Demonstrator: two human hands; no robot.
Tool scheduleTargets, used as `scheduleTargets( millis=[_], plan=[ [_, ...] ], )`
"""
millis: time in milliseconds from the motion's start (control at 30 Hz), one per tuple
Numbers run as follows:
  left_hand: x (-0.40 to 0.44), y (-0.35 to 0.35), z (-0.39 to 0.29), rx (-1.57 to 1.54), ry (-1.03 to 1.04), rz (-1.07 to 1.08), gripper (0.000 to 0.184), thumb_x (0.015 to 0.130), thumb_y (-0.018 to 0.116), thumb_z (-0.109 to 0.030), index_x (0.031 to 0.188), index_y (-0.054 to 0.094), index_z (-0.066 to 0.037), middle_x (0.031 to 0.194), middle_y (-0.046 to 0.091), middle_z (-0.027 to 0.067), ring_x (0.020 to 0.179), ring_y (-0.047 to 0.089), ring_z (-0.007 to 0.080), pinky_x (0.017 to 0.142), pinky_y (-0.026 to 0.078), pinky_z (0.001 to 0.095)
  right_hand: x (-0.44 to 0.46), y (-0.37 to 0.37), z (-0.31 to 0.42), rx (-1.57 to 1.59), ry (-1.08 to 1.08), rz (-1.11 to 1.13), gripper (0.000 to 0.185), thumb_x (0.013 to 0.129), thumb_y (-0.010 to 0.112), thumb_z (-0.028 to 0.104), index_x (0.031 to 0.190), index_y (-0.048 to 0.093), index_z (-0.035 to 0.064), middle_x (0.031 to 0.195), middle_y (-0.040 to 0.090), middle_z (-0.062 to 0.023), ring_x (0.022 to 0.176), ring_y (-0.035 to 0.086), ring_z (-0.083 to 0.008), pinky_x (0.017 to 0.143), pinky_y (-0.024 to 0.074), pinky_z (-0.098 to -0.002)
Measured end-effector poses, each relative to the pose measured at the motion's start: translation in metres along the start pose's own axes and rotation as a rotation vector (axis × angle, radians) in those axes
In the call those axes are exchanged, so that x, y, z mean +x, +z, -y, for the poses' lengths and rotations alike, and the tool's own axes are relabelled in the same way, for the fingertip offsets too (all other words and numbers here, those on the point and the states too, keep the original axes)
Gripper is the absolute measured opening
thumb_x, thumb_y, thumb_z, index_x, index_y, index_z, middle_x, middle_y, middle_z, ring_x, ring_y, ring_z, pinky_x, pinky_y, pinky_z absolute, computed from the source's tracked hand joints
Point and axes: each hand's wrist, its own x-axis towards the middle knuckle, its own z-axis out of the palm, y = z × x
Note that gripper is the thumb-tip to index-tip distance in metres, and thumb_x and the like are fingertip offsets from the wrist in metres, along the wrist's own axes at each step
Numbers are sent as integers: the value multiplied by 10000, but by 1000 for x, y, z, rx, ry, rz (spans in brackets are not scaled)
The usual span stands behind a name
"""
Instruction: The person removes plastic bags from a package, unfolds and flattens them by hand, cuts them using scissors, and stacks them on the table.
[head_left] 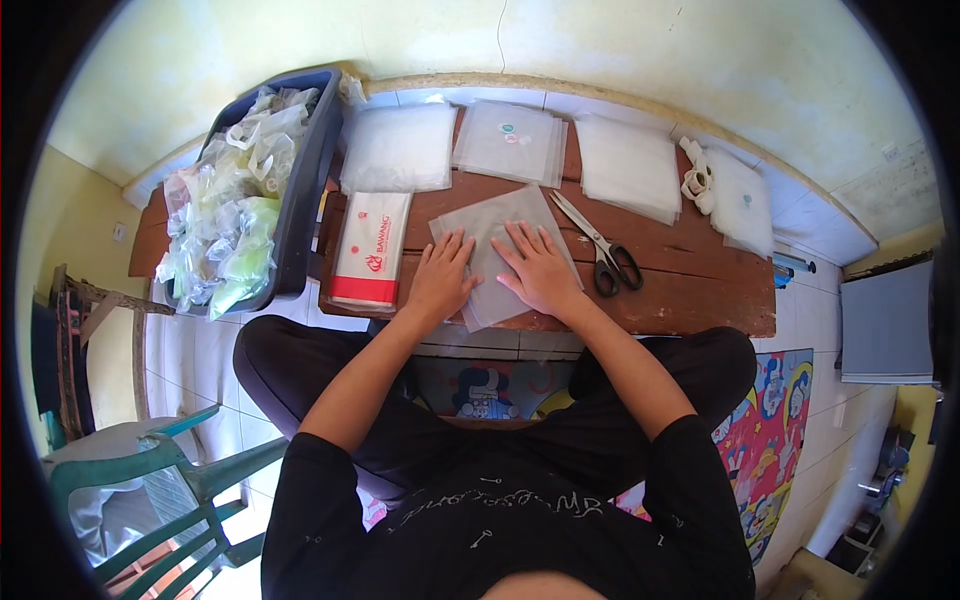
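Note:
Both of my hands rest palm down on clear plastic bags (pixel 490 285) laid askew on the low wooden table (pixel 690 290). My left hand (pixel 440 277) covers the left edge of the bags, fingers spread. On their right side lies my right hand (pixel 538 268), its fingers also apart. Neither hand grips anything. Black-handled scissors (pixel 605 250) lie partly open to the right of my right hand. To the left of my left hand is a red-and-white pack (pixel 372 248) marked "BAWANG".
Stacks of clear plastic bags (pixel 398 148) line the table's far side, near the wall. At the left, a dark plastic tub (pixel 297 210) is heaped with crumpled plastic bags (pixel 240 190). A white rolled item (pixel 697 177) sits at the right. A green chair (pixel 190 480) stands lower left.

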Motion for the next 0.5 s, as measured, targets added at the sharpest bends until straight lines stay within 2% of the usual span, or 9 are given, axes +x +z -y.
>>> scheduleTargets(
  millis=[100, 233, 300, 500],
  plan=[
    [-8, -6, -10, -145, -90, 24, 562, 797, 709, -222, 1303, 528, -59, 1463, 419, 152, 1362, 373, 322, 1095, 315, 464, 1, 0, -1, -10, 1, 3, 586, 935, 507, 452, 1439, 421, 165, 1524, 325, -167, 1420, 285, -341, 1158, 191, -494],
    [-26, -7, -29, -72, -103, 133, 566, 779, 726, -200, 1299, 536, -85, 1458, 426, 148, 1355, 385, 312, 1080, 335, 454, 0, 3, -2, -6, -4, -8, 579, 938, 502, 448, 1438, 427, 165, 1526, 324, -167, 1417, 290, -341, 1158, 194, -491],
    [-31, -2, -29, -25, -73, 54, 588, 780, 734, -238, 1318, 532, -113, 1462, 424, 144, 1360, 383, 299, 1072, 344, 447, 1, 3, -1, -5, -6, -9, 577, 939, 502, 447, 1437, 429, 164, 1525, 324, -167, 1416, 292, -340, 1158, 194, -491],
    [-39, -15, -37, 59, -63, 118, 693, 775, 745, -316, 1368, 484, -72, 1440, 445, 151, 1340, 406, 303, 1084, 335, 438, 0, 2, -1, 13, -19, -12, 573, 941, 499, 445, 1435, 432, 161, 1521, 332, -170, 1416, 292, -339, 1157, 196, -491]
  ],
)
